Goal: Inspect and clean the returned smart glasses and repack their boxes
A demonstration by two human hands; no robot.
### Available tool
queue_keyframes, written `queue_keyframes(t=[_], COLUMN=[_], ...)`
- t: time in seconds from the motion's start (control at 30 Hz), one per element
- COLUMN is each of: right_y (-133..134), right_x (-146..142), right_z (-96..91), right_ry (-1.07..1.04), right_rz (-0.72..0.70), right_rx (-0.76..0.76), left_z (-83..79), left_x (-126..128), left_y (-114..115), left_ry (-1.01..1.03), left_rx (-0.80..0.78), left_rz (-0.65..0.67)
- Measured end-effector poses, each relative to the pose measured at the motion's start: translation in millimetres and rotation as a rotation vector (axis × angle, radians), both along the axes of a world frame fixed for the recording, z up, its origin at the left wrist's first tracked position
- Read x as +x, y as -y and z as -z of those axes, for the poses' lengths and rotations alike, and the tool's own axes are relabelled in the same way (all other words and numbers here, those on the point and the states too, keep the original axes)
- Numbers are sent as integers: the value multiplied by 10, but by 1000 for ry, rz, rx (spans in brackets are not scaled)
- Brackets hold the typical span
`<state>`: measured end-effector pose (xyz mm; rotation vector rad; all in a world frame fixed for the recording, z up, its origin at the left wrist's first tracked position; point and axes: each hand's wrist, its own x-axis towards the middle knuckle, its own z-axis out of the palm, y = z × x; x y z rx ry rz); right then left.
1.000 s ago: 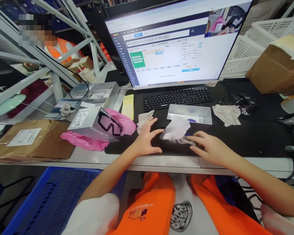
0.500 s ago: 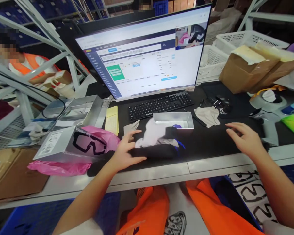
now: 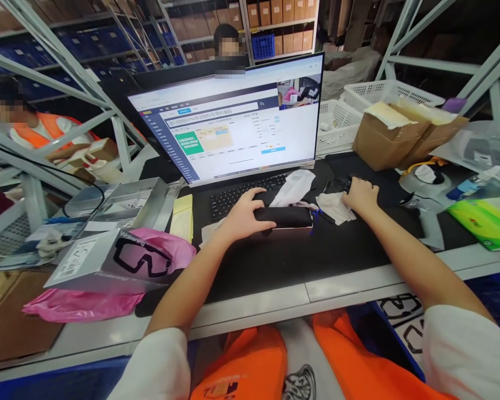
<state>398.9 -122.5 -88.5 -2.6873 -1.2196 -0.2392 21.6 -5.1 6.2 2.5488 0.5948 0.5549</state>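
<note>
Mat (image 3: 283, 264) broad toward desk edge (image 3: 275, 303), left grip (image 3: 250, 215) holding black case (image 3: 288, 216), right grip (image 3: 362, 198) unclear

In front of the black case (image 3: 289, 216), the mat (image 3: 283, 258) lay open. Behind it, the keyboard (image 3: 221, 203) and screen (image 3: 237, 122) blocked the way; left of it, the left hand (image 3: 245, 215) and a printed box (image 3: 102, 258); right of it, a crumpled cloth (image 3: 332, 205).

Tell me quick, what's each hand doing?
Left hand: holding the long, black, soft-looking pouch.
Right hand: curled by the crumpled, beige, flat cloth; can't tell if it's holding anything.
</note>
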Motion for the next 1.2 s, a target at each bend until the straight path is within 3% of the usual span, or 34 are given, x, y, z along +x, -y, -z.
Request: queue_keyframes(t=[0.23, 0.37, 0.53, 0.67, 0.87, 1.03, 1.2], right_y=[-72, 24, 129, 91, -154, -311, -318], right_x=[23, 54, 10, -135, -432, -724, -941], right_z=[-27, -260, -656, -891, -1152, -1375, -1400], right_ry=[14, 14, -75, -108, -353, -429, -481], right_rz=[43, 36, 1, -89, -366, -408, -462], right_rx=[0, 83, 393, 507, 804, 922, 944], left_z=[-24, 22, -20, -65, -62, 31, 94], left_x=[7, 30, 23, 60, 60, -45, -126], left_y=[-77, -138, -168, -143, -42, -8, -85], left_ry=[-67, 54, 53, -226, -426, -419, -291], left_rx=[-103, -161, -156, -82, 132, 160, 84], left_rz=[20, -10, -31, 61, 30, 50, 92])
